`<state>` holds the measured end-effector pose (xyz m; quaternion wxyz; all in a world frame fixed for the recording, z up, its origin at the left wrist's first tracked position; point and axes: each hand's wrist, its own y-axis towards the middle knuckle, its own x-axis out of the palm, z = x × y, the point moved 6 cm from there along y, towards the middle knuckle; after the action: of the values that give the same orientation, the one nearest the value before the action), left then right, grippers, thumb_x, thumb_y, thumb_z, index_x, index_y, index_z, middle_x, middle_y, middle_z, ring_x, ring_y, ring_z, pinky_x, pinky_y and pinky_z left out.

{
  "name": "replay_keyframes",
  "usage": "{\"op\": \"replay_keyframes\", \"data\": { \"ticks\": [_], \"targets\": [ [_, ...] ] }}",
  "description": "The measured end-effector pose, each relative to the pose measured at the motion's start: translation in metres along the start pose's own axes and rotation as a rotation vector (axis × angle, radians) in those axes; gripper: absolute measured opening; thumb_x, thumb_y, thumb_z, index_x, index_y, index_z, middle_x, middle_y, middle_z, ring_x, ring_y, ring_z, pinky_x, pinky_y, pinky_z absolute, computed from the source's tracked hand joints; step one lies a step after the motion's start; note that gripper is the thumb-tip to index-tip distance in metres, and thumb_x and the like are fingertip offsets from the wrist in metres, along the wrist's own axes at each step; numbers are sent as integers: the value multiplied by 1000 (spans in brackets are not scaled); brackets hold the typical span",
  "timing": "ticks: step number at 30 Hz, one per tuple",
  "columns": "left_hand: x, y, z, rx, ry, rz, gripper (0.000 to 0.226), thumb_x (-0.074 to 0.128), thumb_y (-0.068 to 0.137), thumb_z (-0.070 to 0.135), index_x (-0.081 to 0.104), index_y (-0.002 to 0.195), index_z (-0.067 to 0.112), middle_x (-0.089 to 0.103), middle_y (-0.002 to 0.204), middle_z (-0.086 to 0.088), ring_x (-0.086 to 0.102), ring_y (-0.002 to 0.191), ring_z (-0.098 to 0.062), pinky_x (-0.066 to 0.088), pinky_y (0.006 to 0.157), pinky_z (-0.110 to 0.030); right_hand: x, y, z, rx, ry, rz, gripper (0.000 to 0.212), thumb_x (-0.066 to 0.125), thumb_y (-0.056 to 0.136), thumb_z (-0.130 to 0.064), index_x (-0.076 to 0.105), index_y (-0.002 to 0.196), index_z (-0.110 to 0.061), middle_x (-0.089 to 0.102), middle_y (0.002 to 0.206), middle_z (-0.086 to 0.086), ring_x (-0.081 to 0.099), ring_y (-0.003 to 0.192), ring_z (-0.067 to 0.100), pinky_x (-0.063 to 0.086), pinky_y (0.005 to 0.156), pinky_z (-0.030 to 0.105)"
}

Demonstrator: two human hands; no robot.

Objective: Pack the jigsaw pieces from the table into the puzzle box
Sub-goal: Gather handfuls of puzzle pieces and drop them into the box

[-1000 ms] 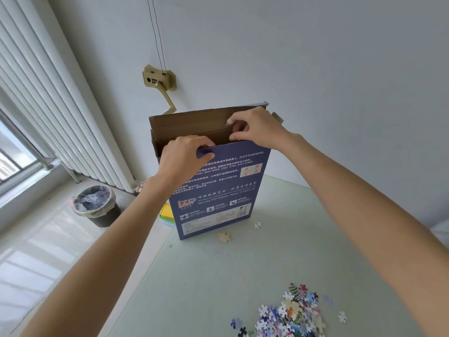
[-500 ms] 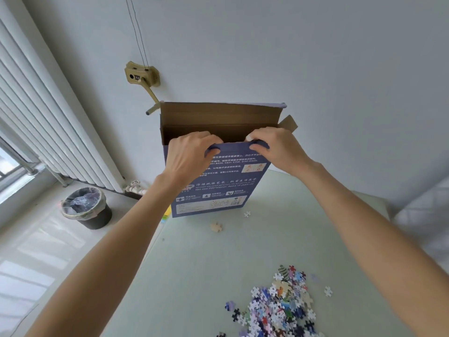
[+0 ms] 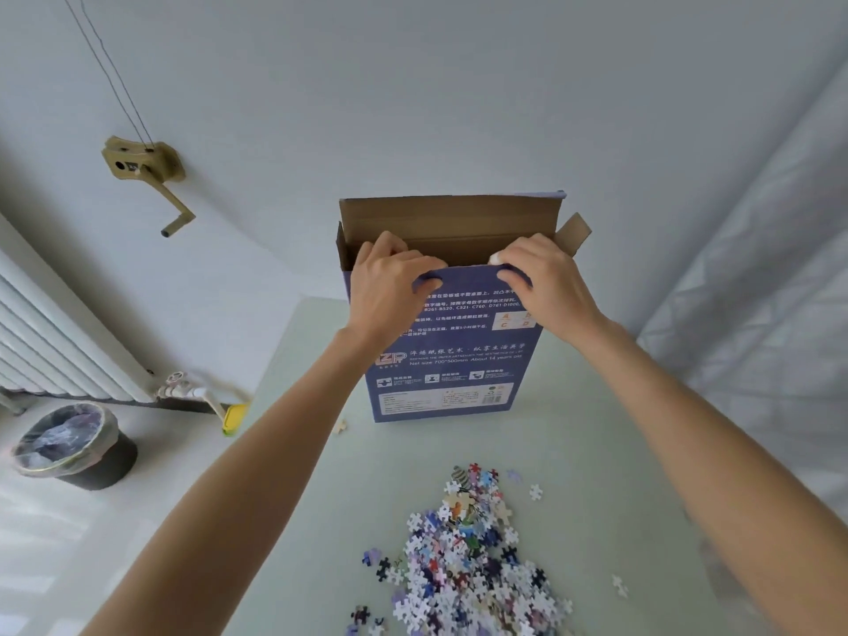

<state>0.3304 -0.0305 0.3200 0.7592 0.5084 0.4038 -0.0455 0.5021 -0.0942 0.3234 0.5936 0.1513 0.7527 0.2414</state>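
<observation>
Box (image 3: 452, 360) upright, long axis vertical, mouth up; left hand (image 3: 390, 286), right hand (image 3: 546, 282) pinch front rim.

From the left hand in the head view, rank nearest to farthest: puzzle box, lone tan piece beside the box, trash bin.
1. Puzzle box: gripped at its top edge by the left hand.
2. Tan piece: on the table, by the box's lower left corner.
3. Trash bin: on the floor, far left.

Brown cardboard puzzle box (image 3: 447, 360) with printed blue face, smooth matt table (image 3: 321, 475)

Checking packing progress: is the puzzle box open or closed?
Open: the puzzle box stands upright, top flap raised, brown inside showing.
</observation>
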Motion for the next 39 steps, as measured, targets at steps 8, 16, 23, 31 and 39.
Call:
{"op": "replay_keyframes", "data": {
  "ticks": [8,16,23,31,39],
  "targets": [
    [39,8,34,-62,-109,-140,18,68,81,26,72,99,25,72,83,5,51,85,-20,29,77,-29,-15,-35,31,129,-32,-19,16,56,90,-12,61,104,-7,64,102,5,51,95,16,38,75,21],
    [47,12,54,-72,-160,-192,22,69,81,23,70,103,24,71,89,4,52,90,-20,32,83,-29,-25,-57,47,243,-30,-50,32,61,87,-15,54,118,-12,64,106,2,53,101,17,43,78,25],
    [32,12,53,96,-79,-108,18,67,81,20,70,99,20,72,87,4,64,80,-21,43,78,-33,-28,-48,36,158,-89,-68,32,57,90,-22,56,122,-14,62,119,1,52,112,18,45,90,32],
    [7,-3,42,26,-244,-33,20,60,88,25,66,106,20,71,94,7,64,86,-14,41,84,-26,-32,-52,-16,47,-135,256,28,62,86,-16,60,113,-7,68,101,7,61,96,22,48,79,28],
    [0,-136,-67,-526,-361,-35,18,51,85,33,66,92,24,68,79,13,61,73,-7,51,67,-30,110,-92,-90,-72,178,-125,18,50,91,-12,65,100,-9,70,91,2,66,81,16,56,62,30]
  ]
}}
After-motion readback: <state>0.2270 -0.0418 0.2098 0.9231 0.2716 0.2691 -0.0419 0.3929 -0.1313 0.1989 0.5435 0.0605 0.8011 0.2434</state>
